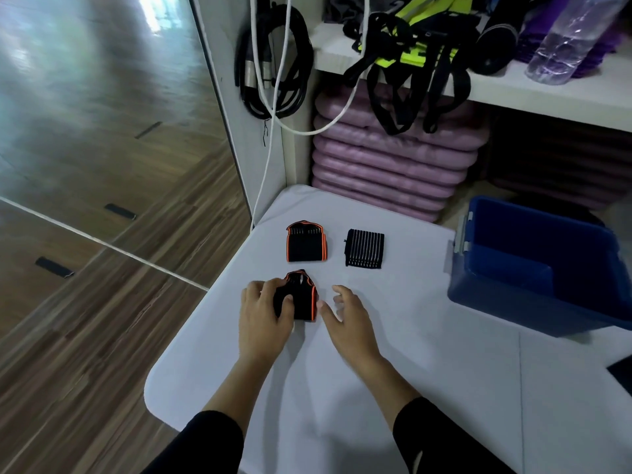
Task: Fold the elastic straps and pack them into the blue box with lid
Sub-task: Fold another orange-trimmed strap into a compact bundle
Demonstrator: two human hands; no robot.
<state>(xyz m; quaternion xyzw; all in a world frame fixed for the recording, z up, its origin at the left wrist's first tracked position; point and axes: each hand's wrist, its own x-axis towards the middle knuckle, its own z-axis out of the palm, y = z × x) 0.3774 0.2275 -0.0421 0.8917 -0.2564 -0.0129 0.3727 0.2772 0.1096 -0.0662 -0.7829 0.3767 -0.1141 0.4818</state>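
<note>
Three folded elastic straps lie on the white table [393, 354]. A black strap with orange edges [305, 241] sits at the back left, and a black strap with white stripes [364, 248] lies to its right. My left hand [263, 316] grips a third black-and-orange folded strap [301, 299] nearer to me, fingers curled over its left side. Just right of that strap hovers my right hand [349, 318], fingers spread and relaxed, thumb close to the strap's edge. The blue box [533, 268] stands open at the table's right side; its inside looks empty and no lid shows.
Behind the table, a shelf unit [547, 94] holds stacked purple cushions [386, 165], black and neon straps [407, 59] and a clear bottle [567, 39]. Black and white cables [273, 63] hang at the shelf's left. Wooden floor lies left of the table edge.
</note>
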